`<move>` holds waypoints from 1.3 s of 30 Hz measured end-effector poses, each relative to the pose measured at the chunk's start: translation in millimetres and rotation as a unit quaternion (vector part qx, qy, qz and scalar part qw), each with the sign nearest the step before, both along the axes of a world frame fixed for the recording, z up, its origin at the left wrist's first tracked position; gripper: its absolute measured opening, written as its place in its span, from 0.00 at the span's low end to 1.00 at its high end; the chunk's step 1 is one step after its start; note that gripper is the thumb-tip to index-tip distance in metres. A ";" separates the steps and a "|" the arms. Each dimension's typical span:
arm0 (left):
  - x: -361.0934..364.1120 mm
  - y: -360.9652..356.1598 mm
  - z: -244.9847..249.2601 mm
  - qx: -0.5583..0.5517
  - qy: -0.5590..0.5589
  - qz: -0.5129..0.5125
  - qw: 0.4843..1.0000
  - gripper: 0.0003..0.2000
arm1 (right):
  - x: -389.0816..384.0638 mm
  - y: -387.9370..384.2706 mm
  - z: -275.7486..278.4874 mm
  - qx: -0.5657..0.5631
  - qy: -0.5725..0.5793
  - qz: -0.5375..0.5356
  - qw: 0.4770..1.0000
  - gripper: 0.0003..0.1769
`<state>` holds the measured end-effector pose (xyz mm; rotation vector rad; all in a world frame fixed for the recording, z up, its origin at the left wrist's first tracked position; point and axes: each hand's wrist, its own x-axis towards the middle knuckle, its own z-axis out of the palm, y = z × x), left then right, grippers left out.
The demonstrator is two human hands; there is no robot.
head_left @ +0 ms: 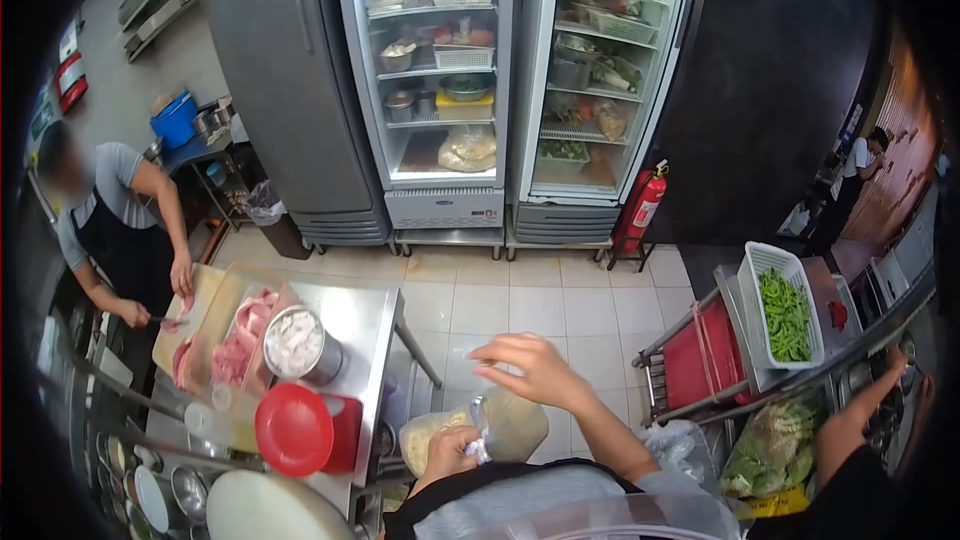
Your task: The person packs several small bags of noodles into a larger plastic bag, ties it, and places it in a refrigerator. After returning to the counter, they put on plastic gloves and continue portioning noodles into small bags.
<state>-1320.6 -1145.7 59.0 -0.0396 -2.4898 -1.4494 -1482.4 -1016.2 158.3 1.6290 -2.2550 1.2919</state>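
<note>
Low in front of my body are clear plastic bags with pale yellowish contents, one bag [424,434] at the left and a fuller bag [522,422] at the right. My left hand [452,452] is closed around the gathered, twisted plastic neck [480,448] between them. Above the right-hand bag, my right hand [535,368] is raised with its fingers apart and nothing in them. The lower parts of the bags are hidden by my chest and arms.
Left of me, a steel table [362,325] bears raw meat [240,345], a metal pot [328,368] and a red lid [293,429]. A co-worker [125,210] cuts meat there. Glass-door fridges [445,205] stand ahead. At right are a white basket [752,275] of green peppers and another person's arm [860,415].
</note>
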 end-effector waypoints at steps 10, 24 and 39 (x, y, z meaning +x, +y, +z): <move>-230.5 -93.4 -10.5 -0.031 0.047 -0.036 0.998 0.08 | -391.2 -110.4 -345.8 0.219 -0.115 -0.245 0.938 0.19; -429.2 -236.4 -29.8 -0.016 0.022 0.143 0.989 0.07 | -384.6 69.5 -446.4 0.477 -0.569 -0.360 0.565 0.13; -549.1 -380.9 -29.9 0.044 -0.022 0.389 0.920 0.04 | -743.1 -567.7 12.7 -0.168 0.168 0.084 0.968 0.11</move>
